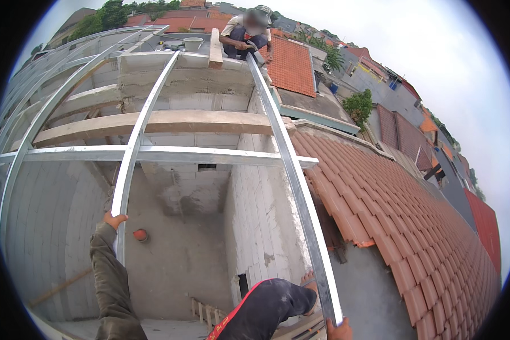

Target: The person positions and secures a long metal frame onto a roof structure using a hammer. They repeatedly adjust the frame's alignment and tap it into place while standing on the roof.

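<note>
My left hand (116, 220) is wrapped round a silver metal rafter (135, 136) that runs away from me toward the far wall. My right hand (339, 330), at the lower edge, is closed on the near end of another metal rafter (292, 164); part of that hand is cut off by the picture's edge. A metal crossbar (204, 154) passes across beneath both rafters. My bare foot (310, 286) rests on the wall top beside the right rafter. At the far end, a person (246, 39) crouches on the wall with both hands near that rafter's end.
Below lies a deep room with a grey floor (175, 266) and an orange-red bucket-like object (140, 234). A wooden beam (192, 122) spans the walls. More metal rafters (51, 107) stand at left. A brown tiled roof (391, 226) slopes at right. A ladder-like wooden frame (207, 313) shows below.
</note>
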Available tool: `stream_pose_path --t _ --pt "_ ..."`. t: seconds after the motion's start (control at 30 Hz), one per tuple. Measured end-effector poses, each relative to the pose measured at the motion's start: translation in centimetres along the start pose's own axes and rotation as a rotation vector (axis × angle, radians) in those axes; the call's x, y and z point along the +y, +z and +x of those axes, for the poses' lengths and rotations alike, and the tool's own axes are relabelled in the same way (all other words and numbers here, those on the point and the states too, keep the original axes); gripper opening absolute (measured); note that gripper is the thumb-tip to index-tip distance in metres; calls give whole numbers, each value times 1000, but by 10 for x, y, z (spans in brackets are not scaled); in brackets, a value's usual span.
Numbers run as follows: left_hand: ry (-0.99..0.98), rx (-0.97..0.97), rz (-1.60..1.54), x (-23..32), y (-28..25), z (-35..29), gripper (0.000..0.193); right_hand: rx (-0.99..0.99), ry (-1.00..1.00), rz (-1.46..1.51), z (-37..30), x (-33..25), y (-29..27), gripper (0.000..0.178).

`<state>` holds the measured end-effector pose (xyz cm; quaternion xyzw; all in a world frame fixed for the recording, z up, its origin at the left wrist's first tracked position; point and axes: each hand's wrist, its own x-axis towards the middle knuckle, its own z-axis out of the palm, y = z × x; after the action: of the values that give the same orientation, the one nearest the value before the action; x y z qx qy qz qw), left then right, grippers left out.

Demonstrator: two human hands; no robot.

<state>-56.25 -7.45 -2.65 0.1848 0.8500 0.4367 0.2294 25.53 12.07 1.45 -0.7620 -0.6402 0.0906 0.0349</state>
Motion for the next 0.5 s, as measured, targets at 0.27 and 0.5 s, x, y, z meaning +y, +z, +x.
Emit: stream_pose_path --t 0.27,0.5 --pt "-83 31 -31 35 11 -19 72 49 53 -122 1 -16 -13 63" --pt "-79 93 -46 -20 -28 10 80 38 26 -52 7 -18 -7 67"
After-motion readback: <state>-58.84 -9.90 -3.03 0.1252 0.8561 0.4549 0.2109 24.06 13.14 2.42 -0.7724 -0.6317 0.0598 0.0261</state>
